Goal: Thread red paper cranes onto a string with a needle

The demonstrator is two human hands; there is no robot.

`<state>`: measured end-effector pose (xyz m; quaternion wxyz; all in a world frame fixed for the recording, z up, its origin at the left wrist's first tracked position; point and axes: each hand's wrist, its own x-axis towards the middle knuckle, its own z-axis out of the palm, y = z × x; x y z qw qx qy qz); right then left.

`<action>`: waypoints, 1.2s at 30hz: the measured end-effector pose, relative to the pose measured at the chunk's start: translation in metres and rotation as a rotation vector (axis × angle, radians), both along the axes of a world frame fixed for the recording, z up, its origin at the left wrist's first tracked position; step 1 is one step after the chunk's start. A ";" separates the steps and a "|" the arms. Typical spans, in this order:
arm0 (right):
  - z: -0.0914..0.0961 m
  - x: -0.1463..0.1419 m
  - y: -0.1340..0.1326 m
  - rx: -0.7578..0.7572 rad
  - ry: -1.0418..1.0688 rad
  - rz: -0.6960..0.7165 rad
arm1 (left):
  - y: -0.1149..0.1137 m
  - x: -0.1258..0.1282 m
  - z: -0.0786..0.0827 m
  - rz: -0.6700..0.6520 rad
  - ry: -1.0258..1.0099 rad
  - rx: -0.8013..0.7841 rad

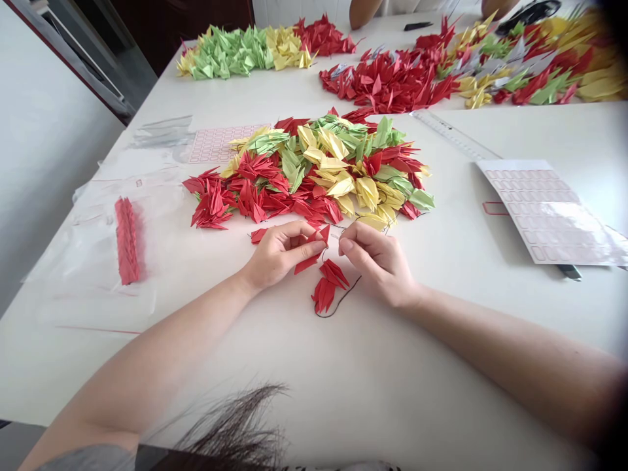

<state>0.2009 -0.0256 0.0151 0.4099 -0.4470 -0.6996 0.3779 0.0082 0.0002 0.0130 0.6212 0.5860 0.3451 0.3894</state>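
Observation:
Over the near middle of the table, my left hand [282, 255] pinches a folded red paper crane [307, 263] between thumb and fingers. Just to its right, my right hand [380, 261] is closed in a pinch, its fingertips a little apart from that crane; what they hold is too small to make out. Below and between the hands hang or lie more red paper cranes [330, 286], with a black thread [338, 306] looping beside them toward my right hand. A large heap of red, yellow and green folded cranes [314, 173] lies directly beyond both hands.
At left, a red folded-paper stack [127, 242] rests on clear plastic bags [93, 261]. A label sheet [544, 209] and a clear ruler [456, 134] lie at right. Farther back are more crane piles [235, 52] and another person's arm [364, 12].

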 end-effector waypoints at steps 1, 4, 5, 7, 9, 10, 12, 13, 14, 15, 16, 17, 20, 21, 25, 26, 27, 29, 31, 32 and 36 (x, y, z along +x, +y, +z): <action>0.001 0.000 0.000 -0.010 -0.010 0.025 | 0.000 0.000 0.000 -0.004 0.011 0.011; 0.001 0.000 -0.001 -0.040 -0.037 0.077 | 0.000 0.000 -0.001 0.007 0.067 0.071; 0.001 0.000 0.000 -0.042 -0.045 0.081 | 0.000 0.000 -0.002 0.012 0.083 0.086; 0.001 -0.001 0.000 -0.037 -0.057 0.078 | 0.001 0.000 -0.003 0.017 0.102 0.104; 0.000 -0.002 0.001 -0.034 -0.068 0.084 | 0.001 0.000 -0.004 0.021 0.110 0.114; -0.001 -0.002 0.001 -0.034 -0.071 0.089 | 0.001 0.000 -0.005 0.023 0.113 0.120; -0.001 -0.002 0.001 -0.033 -0.072 0.094 | 0.001 0.000 -0.005 0.027 0.117 0.134; -0.002 -0.002 0.000 -0.035 -0.073 0.095 | 0.001 0.000 -0.006 0.030 0.120 0.141; -0.002 -0.002 0.000 -0.040 -0.074 0.093 | 0.001 0.000 -0.006 0.036 0.124 0.147; -0.002 -0.001 0.000 -0.046 -0.074 0.086 | 0.002 0.000 -0.007 0.044 0.128 0.149; -0.002 -0.001 0.000 -0.048 -0.071 0.073 | 0.002 0.000 -0.008 0.052 0.129 0.147; -0.001 -0.001 0.000 -0.044 -0.065 0.056 | 0.002 0.000 -0.009 0.059 0.127 0.140; -0.001 0.000 0.000 -0.005 -0.035 0.002 | 0.003 0.000 -0.012 0.069 0.106 0.111; 0.000 0.000 0.000 0.004 -0.028 -0.009 | 0.003 0.000 -0.012 0.072 0.106 0.107; 0.000 -0.001 -0.001 -0.027 0.012 -0.061 | 0.002 -0.001 -0.009 0.079 0.149 0.136; 0.000 -0.002 -0.002 -0.047 0.032 -0.073 | 0.002 -0.001 -0.007 0.072 0.152 0.140; 0.000 -0.003 -0.003 -0.070 0.052 -0.080 | 0.002 -0.001 -0.006 0.061 0.149 0.140; 0.000 -0.004 -0.003 -0.105 0.080 -0.079 | 0.002 -0.002 -0.005 0.031 0.143 0.142; 0.000 -0.005 -0.003 -0.119 0.089 -0.081 | 0.001 -0.002 -0.005 0.012 0.167 0.180; -0.001 -0.006 -0.002 -0.122 0.087 -0.085 | 0.001 -0.002 -0.006 0.009 0.188 0.211; -0.004 -0.007 0.003 -0.193 0.089 -0.081 | -0.001 -0.002 -0.010 0.018 0.264 0.313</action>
